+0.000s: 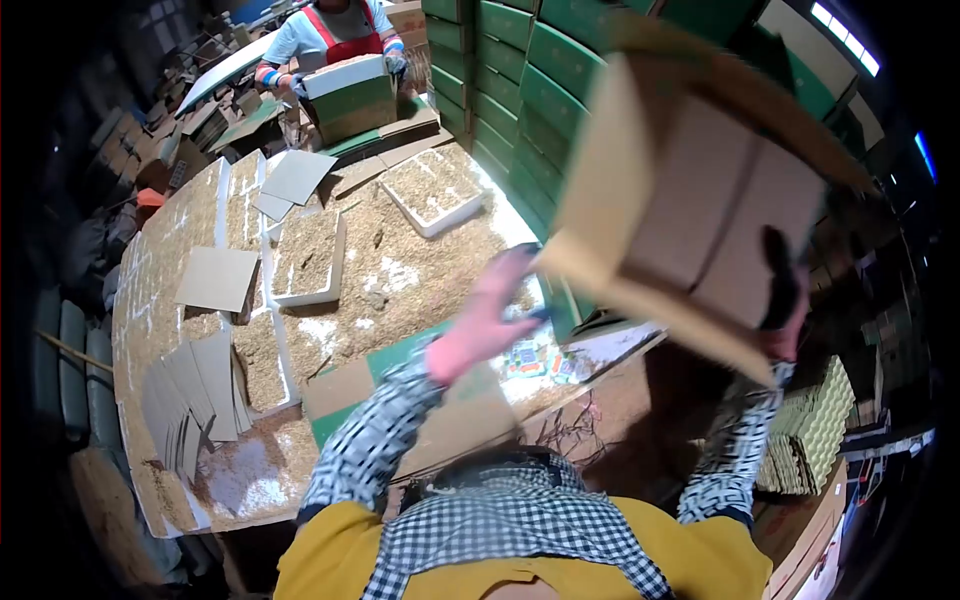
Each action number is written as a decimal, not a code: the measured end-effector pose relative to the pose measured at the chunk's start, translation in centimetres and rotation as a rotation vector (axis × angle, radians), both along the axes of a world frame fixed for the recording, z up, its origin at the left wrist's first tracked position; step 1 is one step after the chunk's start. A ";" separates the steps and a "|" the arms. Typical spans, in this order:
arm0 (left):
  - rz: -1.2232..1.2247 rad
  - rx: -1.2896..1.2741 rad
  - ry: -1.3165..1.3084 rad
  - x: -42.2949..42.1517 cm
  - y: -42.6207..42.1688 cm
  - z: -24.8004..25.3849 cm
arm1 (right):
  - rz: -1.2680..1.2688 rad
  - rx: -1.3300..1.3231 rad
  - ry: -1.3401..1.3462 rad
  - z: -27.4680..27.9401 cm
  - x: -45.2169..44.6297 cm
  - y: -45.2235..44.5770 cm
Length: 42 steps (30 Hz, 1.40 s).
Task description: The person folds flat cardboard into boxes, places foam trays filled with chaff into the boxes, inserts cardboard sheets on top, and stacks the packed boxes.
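An open cardboard box (pixel 700 200), blurred by motion, is held up at the right, tilted so that its inside with a seam across the bottom shows. My right hand (pixel 787 310), in a pink glove with dark fingers, grips its lower right wall. My left hand (pixel 485 315), gloved the same way, hangs over the table with its fingers stretched out and apart. Its fingertips come close to the box's left flap; I cannot tell if they touch. Beneath my left forearm lies a flattened green and brown carton (pixel 440 400).
Straw-like shavings cover the table (pixel 240 490), with white trays (pixel 330 290) of them and grey cardboard sheets (pixel 215 280). Green boxes (pixel 505 70) are stacked behind. A co-worker (pixel 335 30) handles a green box at the far side. Egg-tray-like sheets (pixel 810 430) stand at right.
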State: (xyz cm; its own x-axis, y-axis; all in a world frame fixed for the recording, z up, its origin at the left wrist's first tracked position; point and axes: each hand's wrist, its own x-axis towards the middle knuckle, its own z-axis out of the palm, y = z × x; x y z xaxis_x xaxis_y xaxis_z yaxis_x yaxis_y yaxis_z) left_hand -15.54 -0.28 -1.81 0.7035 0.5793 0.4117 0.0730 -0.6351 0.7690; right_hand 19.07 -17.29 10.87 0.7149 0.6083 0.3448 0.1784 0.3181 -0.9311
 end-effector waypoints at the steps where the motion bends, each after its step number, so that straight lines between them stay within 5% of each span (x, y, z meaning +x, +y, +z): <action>1: -0.018 0.202 0.172 4.1 -0.4 0.4 | -0.088 -0.102 -0.113 -1.0 9.6 -2.3; 3: 0.007 0.473 0.408 10.1 -1.5 -1.5 | -0.184 -0.225 -0.134 -0.1 15.7 -2.5; 8: 0.087 0.627 0.344 13.4 -3.3 -7.9 | -0.010 -0.157 -0.003 -4.6 19.3 2.8; 13: 0.046 0.511 0.430 12.8 -3.0 -5.9 | -0.004 -0.316 0.098 -11.3 25.3 5.9; 19: 0.143 0.346 0.152 6.2 -3.2 -8.3 | -0.082 -0.531 0.066 -13.0 34.7 5.9; 21: 0.353 0.268 0.158 -1.8 -4.2 -11.4 | -0.550 -0.167 -0.491 -3.3 12.1 2.9; 22: 0.545 0.179 0.247 -6.4 -5.4 -12.4 | -0.760 -0.328 -1.157 -2.8 8.9 0.5; 23: 0.722 0.129 0.372 -11.1 -6.2 -13.1 | -0.714 -0.172 -1.198 -2.7 3.5 -0.8; 26: 1.180 -0.038 0.756 -24.7 -10.8 -17.6 | 0.140 -0.272 -0.727 -9.2 -14.5 -0.5; 28: 1.080 -0.394 0.948 -31.2 -15.3 -18.8 | 0.663 -0.719 -0.439 -17.2 -23.5 2.7; 29: 0.959 -0.412 1.066 -32.2 -17.2 -17.3 | 0.630 -0.970 -0.650 -24.6 -25.4 3.3; 32: 0.678 -0.311 1.189 -35.5 -20.8 -19.7 | 0.619 -1.362 -0.896 -32.2 -31.1 2.3; 34: 0.730 -0.299 1.108 -35.9 -19.0 -18.4 | 0.587 -1.388 -1.123 -30.6 -34.6 1.6; 36: 0.702 -0.428 1.120 -37.1 -17.7 -18.3 | 0.643 -1.341 -0.555 -31.0 -33.6 2.3; 37: 0.683 -0.262 1.032 -38.0 -17.6 -18.2 | 0.553 -1.240 -0.370 -30.0 -33.1 2.9; 38: 0.650 -0.299 1.036 -38.9 -17.3 -18.9 | 0.447 -1.013 -0.634 -31.7 -32.2 2.7; 40: 0.593 -0.369 1.049 -40.6 -16.5 -20.4 | 0.456 -1.168 -0.877 -33.5 -31.3 2.0; 42: 0.657 -0.277 1.002 -41.4 -15.7 -19.5 | 0.617 -1.009 -0.396 -33.9 -29.6 1.5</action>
State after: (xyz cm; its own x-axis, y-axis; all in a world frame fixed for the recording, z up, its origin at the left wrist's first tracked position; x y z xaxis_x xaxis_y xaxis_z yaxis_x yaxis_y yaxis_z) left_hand -56.98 -15.98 -21.32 0.1795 0.9248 -0.3356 0.9530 -0.0788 0.2925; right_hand -10.54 -15.79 -23.06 0.1702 0.9234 -0.3442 0.5774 -0.3765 -0.7245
